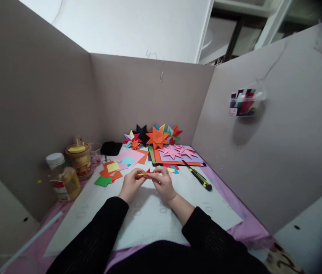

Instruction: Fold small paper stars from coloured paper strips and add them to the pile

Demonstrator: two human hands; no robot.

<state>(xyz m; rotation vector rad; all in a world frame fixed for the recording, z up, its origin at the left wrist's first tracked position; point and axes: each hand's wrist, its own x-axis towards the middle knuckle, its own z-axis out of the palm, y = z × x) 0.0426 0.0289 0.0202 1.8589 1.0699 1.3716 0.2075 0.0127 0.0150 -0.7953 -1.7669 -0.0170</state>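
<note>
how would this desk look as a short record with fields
left hand: pinching a small orange-and-yellow folded paper piece
right hand: holding the same piece
right of hands: yellow-and-black utility knife
left of hands: loose colored paper pieces, white-capped bottle
beyond hands: large orange paper star, pink paper stars

The person's left hand (131, 184) and right hand (164, 185) come close together, fingers (161, 170) bent in pinches; both black-sleeved forearms (101, 224) angle inward.

White board (149, 228) carries 1 cutter (201, 179).
</note>
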